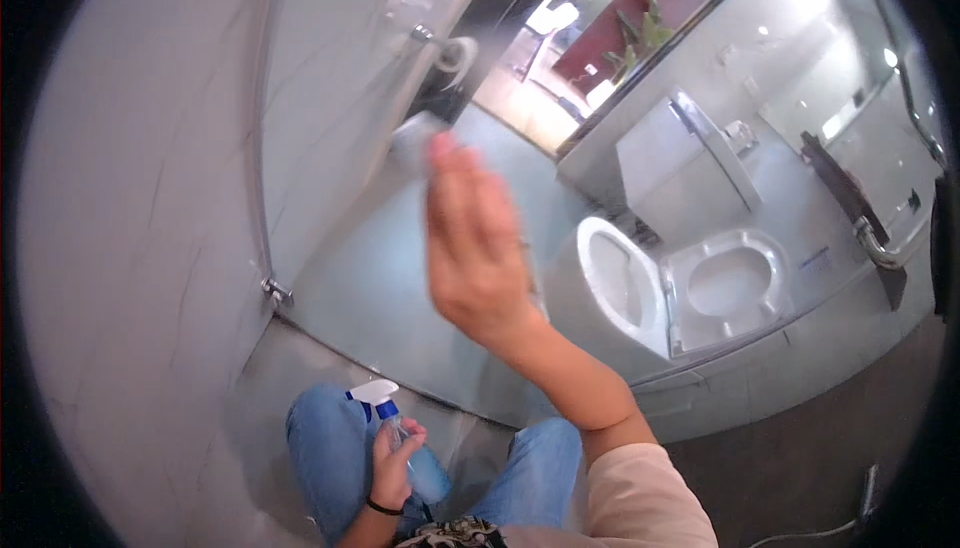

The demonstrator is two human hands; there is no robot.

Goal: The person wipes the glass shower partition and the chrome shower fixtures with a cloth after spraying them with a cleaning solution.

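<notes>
My left hand [393, 464] grips a clear spray bottle [429, 476] of blue liquid, with a white and blue trigger head, between my denim-covered knees. A dark band circles that wrist. Raised in the middle of the view, my right hand [476, 248] has its fingers close together and is blurred. A whitish blurred patch shows beside its fingertips; whether it is a cloth in the hand or something behind cannot be told. The palm side is hidden. What looks like a clear glass panel, with a metal fitting [277, 291] at its lower left corner, stands before me.
A white toilet [622, 281] with its seat [731, 281] and a cistern [686, 158] is at the right. A toilet paper roll [456, 57] hangs at the upper left. A pale wall [135, 210] rises close on the left. A metal grab rail [874, 244] is at the far right.
</notes>
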